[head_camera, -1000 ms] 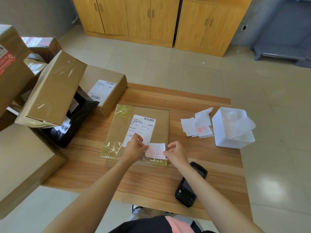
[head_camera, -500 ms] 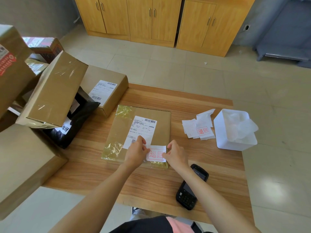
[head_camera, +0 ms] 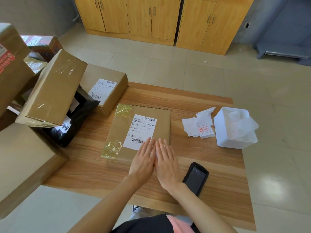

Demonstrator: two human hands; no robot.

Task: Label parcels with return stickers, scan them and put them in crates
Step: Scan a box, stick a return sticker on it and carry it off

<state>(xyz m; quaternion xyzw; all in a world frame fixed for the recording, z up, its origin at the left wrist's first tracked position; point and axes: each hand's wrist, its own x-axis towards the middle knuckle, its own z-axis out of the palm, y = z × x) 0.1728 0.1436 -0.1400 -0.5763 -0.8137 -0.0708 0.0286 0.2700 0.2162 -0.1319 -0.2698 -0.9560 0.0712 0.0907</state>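
Cardboard parcel lies flat mid-tabletop, and both hands press on its near right corner: left hand and right hand side by side, fingers straight, palms down. Black scanner just right, loose stickers beyond.

just one head cam, wide-angle; looks forward and down, close over the table; cabinets top of frame
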